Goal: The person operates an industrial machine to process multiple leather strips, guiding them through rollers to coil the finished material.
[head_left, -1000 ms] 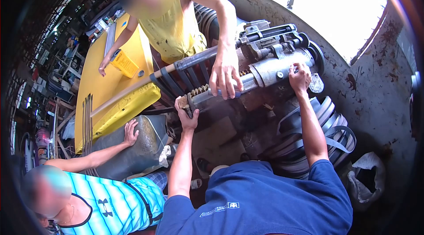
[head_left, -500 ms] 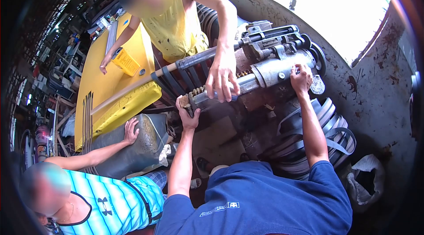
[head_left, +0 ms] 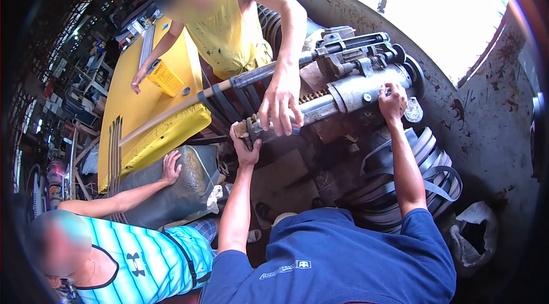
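Here, the left hand (head_left: 245, 147) is wrapped around the near, threaded end of a steel shaft (head_left: 269, 120), while the right hand (head_left: 393, 101) presses fingers-down on the grey cylindrical machine body (head_left: 360, 90) at the shaft's far right end. A co-worker's hand (head_left: 278, 107), from a person in a yellow shirt, clasps the shaft between them. Left of the group lies a yellow panel (head_left: 134, 115); coiled belts (head_left: 426, 170) sit right.

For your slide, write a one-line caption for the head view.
Left hand grips the grey metal machine's shaft end, right hand rests on its cylinder, a co-worker's hand between.
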Demonstrator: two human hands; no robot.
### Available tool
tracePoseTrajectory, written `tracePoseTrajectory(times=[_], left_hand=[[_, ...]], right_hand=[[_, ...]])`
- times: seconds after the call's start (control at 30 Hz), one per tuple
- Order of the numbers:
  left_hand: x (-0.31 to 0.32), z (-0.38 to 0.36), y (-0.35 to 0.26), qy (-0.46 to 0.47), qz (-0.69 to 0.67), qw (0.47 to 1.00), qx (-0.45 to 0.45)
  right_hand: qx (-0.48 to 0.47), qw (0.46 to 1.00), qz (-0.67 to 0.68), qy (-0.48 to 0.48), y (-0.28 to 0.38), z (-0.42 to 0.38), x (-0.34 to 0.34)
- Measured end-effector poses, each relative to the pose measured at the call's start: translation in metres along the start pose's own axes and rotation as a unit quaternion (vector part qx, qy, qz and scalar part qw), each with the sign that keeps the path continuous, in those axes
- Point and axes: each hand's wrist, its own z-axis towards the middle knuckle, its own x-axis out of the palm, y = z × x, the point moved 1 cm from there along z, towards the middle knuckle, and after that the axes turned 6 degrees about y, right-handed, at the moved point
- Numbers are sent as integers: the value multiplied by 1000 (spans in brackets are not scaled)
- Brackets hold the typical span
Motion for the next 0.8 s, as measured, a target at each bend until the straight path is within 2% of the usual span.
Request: tracePoseTrajectory(times=[0.43,0.8], left_hand=[[-3,3,-4,2,28,1000,10],[-1,4,-7,-33,29,999,22]], right_hand=[[1,1000,0,5,-2,1,2],[7,1000,-18,13,1,-1,1]])
